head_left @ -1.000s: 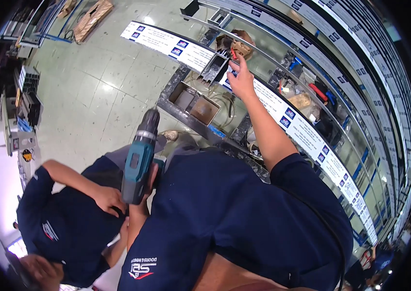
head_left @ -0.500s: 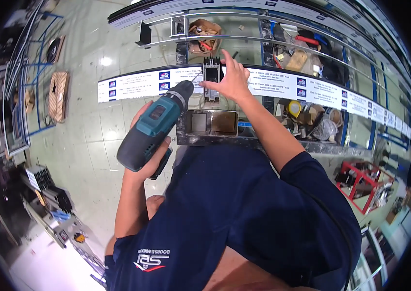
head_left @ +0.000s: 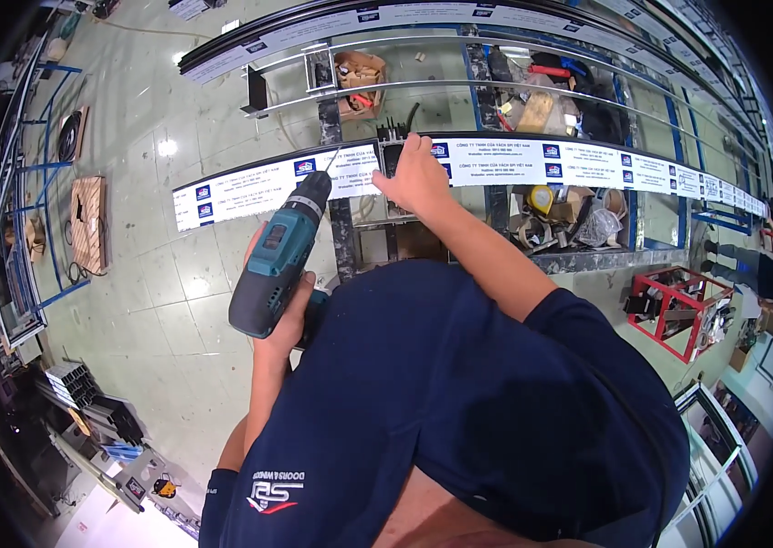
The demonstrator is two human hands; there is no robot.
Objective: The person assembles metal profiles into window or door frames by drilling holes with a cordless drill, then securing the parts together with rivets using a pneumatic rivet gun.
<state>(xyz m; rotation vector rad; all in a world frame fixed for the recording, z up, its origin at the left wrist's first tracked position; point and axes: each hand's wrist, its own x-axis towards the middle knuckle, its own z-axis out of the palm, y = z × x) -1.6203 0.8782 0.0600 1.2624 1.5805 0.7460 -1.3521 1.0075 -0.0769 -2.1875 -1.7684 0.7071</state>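
My left hand (head_left: 293, 315) is wrapped around the grip of a teal and black cordless drill (head_left: 278, 251). Its thin bit points away from me, over the left stretch of a long profile (head_left: 249, 187) covered in printed white film. My right hand (head_left: 415, 178) grips across a dark metal bracket (head_left: 392, 157) set in a gap of that profile. The thumb rests near the left stretch's end, while the fingers reach the far side. Much of the bracket is hidden under this hand. Right of it, the film-covered right stretch (head_left: 505, 163) runs on.
A dark work frame (head_left: 587, 260) carries the profile. Beyond lie thin metal bars (head_left: 441, 84) and more film-covered profiles (head_left: 268, 41). Below them are an open carton (head_left: 359, 78) of scraps and a yellow tape measure (head_left: 541, 198). A red metal frame (head_left: 678, 310) stands at right.
My right hand has drawn its thumb and fingers closer together over the bracket. The drill has swung more upright, its bit now over the left stretch. My view has shifted slightly.
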